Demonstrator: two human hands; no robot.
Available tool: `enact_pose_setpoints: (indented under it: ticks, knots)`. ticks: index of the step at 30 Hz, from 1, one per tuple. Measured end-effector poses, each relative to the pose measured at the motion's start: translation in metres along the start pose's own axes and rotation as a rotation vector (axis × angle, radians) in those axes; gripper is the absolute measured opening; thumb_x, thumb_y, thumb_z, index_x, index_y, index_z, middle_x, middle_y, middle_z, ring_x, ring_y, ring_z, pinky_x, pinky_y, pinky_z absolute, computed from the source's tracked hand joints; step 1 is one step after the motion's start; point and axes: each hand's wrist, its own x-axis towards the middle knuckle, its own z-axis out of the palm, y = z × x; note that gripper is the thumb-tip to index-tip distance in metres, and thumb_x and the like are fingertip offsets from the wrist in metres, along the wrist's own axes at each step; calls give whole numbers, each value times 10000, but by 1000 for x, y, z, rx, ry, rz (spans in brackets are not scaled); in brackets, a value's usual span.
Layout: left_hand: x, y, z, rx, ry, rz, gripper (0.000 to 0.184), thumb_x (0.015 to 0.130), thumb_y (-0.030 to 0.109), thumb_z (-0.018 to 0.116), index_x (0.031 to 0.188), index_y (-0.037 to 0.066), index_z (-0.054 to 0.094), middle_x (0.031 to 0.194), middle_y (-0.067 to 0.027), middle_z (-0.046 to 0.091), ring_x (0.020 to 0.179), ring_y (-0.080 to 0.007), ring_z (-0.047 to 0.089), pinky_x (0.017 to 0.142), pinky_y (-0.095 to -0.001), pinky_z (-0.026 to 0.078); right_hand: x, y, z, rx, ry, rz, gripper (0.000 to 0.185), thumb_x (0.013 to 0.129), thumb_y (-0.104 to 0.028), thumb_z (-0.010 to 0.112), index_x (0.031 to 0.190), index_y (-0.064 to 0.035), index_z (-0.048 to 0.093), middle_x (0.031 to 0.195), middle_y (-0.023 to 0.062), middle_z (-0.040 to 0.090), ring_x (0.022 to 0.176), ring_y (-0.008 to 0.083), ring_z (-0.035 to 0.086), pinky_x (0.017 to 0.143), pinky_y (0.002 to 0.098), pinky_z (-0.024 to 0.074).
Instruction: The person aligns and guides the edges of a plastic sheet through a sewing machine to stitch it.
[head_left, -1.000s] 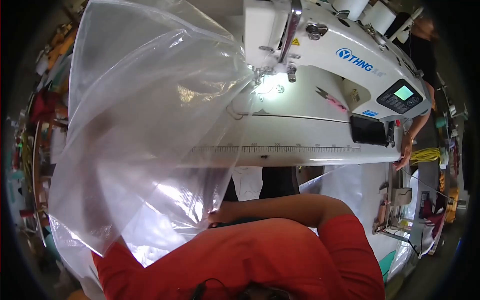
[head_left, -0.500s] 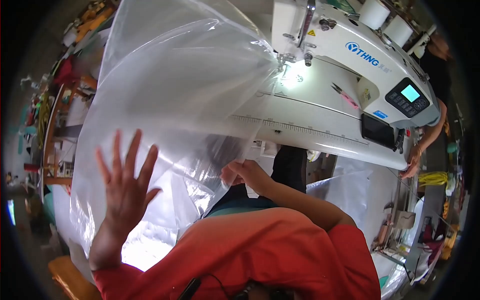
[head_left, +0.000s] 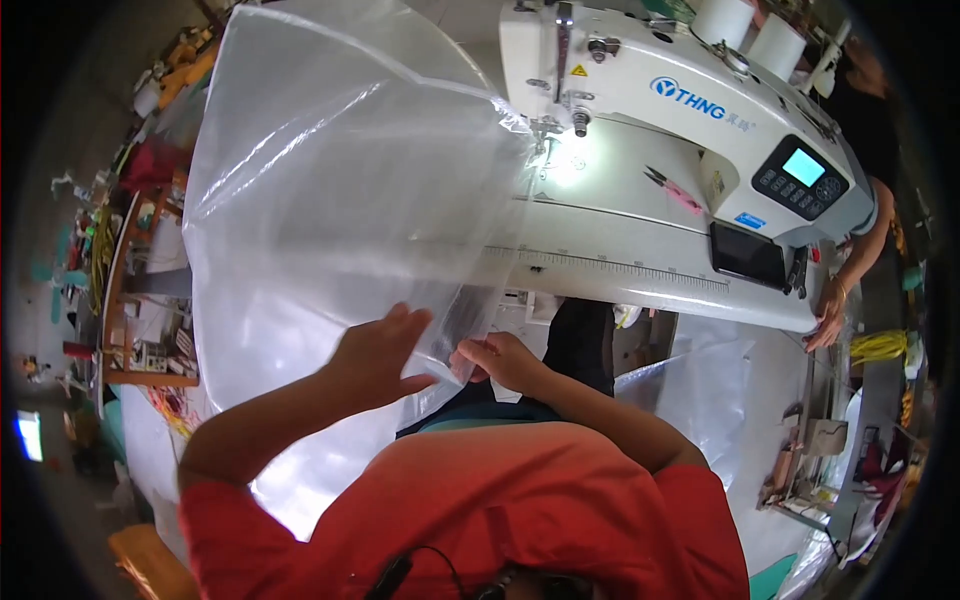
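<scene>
A large clear plastic sheet (head_left: 330, 200) hangs over the left part of the sewing table, its right edge under the needle of the white sewing machine (head_left: 690, 100). My right hand (head_left: 490, 360) pinches the sheet's lower right edge near my lap. Just left of it, my left hand (head_left: 385, 350) is over the sheet with its thumb apart from the fingers, holding nothing. The machine's lamp lights the needle area.
Pink-handled snips (head_left: 677, 190) and a black phone (head_left: 748, 256) lie on the table (head_left: 610, 225). At the right edge rests another person's hand (head_left: 828, 315). White thread cones (head_left: 775, 42) stand on top. A wooden rack (head_left: 150, 378) is at the left.
My left hand has come out from behind the sheet, spread its fingers, and moved right toward my right hand. The sheet lies smoother. My right hand keeps its pinch, and the view has shifted.
</scene>
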Motion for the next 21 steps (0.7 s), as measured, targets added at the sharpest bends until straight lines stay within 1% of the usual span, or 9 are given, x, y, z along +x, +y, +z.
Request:
enact_pose_setpoints:
  ticks: [1,4,6,8,10,12,17,20,21]
  knots:
    - [16,4,9,-18,124,22,466,668,231,595,1022,37,361,912,-163,475,690,-322,542,594,-376,447,-2,0,1,10,16,-7,316,844,-272,416,908,7,551,812,66,582,732,121,556,620,226,469]
    - [40,-14,34,26,78,-111,350,658,154,575,958,50,429,859,-145,509,714,-304,539,600,-368,451,-9,-10,-1,-103,118,-98,296,822,-258,448,821,20,552,709,71,581,612,120,552,553,231,454]
    - [34,-33,35,121,97,-106,204,657,72,544,854,45,499,809,-122,526,651,-277,546,577,-345,455,-22,-23,-10,-238,-38,75,281,821,-247,441,786,10,548,690,68,582,588,141,566,539,247,452]
    - [30,-51,21,-162,75,-92,296,617,125,613,876,46,494,865,-116,507,722,-267,532,619,-339,446,-34,-46,-20,-425,-19,32,251,808,-247,456,752,-18,543,652,75,582,573,187,573,525,286,442]
    - [28,-29,17,-154,194,-44,345,590,159,645,879,46,493,900,-115,485,777,-267,512,646,-345,436,-40,-71,-27,-778,98,-89,229,811,-220,459,799,-6,539,608,74,573,541,150,569,533,246,444]
    - [31,-13,30,-3,303,32,437,534,247,698,861,48,489,973,-118,414,918,-276,444,710,-374,410,-32,-74,-31,-772,102,-144,212,803,-216,472,806,-16,540,591,74,567,530,158,565,525,255,438]
    - [40,-28,57,182,181,-126,307,615,175,627,852,41,484,784,-82,470,789,-234,499,633,-314,433,-20,-83,-26,-760,164,-336,132,759,-157,523,828,-46,541,599,83,562,519,202,547,487,285,414]
    - [28,-52,16,-216,170,93,136,668,39,593,788,14,534,705,-74,522,614,-192,527,559,-263,446,-18,-91,-32,-964,231,-501,123,751,-160,530,820,-59,547,654,62,567,582,188,558,488,289,418]
    - [23,-62,8,-501,116,10,79,712,51,559,775,11,532,699,-73,526,616,-168,533,553,-253,444,-17,-99,-33,-967,228,-503,123,751,-160,530,820,-59,547,654,62,567,582,188,558,488,289,418]
